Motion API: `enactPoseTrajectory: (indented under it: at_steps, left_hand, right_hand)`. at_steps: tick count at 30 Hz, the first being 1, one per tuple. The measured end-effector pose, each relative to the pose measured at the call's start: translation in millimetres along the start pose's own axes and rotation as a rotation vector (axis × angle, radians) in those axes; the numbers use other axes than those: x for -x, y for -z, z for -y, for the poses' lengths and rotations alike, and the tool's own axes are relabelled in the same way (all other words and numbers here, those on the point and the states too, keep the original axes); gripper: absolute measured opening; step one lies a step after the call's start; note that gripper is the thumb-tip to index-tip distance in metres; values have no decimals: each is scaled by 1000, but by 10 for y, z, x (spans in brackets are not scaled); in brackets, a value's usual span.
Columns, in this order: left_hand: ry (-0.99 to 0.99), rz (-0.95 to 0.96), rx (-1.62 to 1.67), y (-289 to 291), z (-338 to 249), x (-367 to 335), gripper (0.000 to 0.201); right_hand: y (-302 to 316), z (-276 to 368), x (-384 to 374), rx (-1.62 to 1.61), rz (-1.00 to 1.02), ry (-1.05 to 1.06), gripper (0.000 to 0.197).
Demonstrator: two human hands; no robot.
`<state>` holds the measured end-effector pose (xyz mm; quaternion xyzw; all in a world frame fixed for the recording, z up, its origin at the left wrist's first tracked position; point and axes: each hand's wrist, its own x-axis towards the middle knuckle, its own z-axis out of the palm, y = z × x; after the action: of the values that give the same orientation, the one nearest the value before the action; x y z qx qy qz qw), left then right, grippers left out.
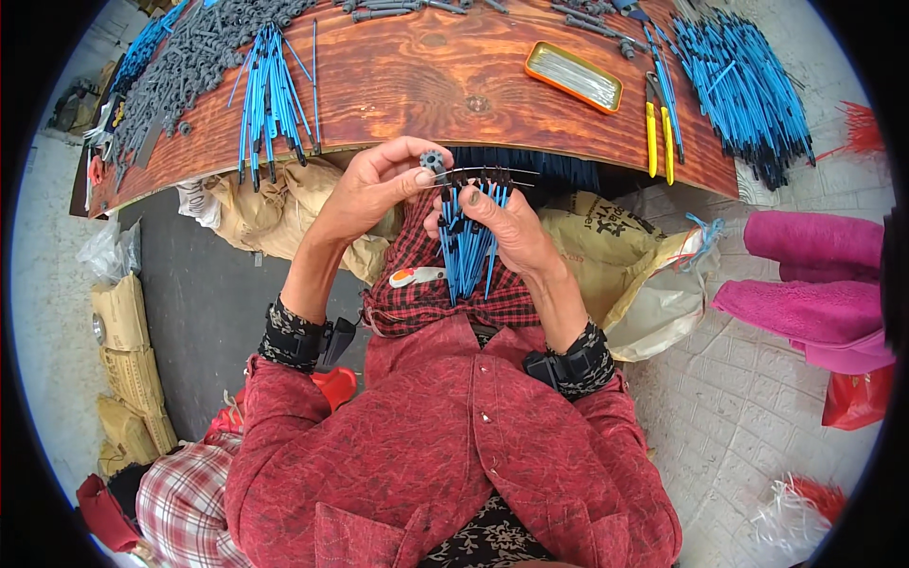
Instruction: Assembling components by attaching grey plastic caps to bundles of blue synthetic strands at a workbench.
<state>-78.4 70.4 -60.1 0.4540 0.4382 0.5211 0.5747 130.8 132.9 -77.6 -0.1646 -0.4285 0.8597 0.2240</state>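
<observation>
Above my lap, just off the table's front edge, my left hand [371,187] pinches a round, toothed dark grey plastic piece [432,161] between thumb and fingers. Close beside it, my right hand [519,227] is closed around a bundle of thin blue rods with black ends [464,254], which hang downward. Thin metal wires [525,173] run crosswise at the rods' black upper ends and reach toward the grey piece. Whether the wires pass through that piece is too small to tell. A white and orange handle-like object [417,275] lies on my lap.
On the wooden table [407,90] are a heap of grey plastic parts [180,90], a blue rod bundle [270,99], an orange-rimmed tin of metal wires [574,76], yellow-handled pliers [652,142] and a larger rod pile [743,90]. A sack [606,256] stands at right, below the table edge.
</observation>
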Motion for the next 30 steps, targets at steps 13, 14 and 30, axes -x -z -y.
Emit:
enactPoseTrajectory:
  at_steps: [13, 14, 30]
  left_hand:
    - [-22, 26, -150, -140, -68, 1, 33]
    - [-58, 43, -181, -118, -53, -9, 35]
    - [-81, -169, -288, 170, -311, -573, 21]
  right_hand:
    - [54, -3, 32, -10, -15, 34, 48]
    - [65, 2, 26, -12, -16, 35, 48]
    - [125, -15, -28, -19, 6, 42, 43]
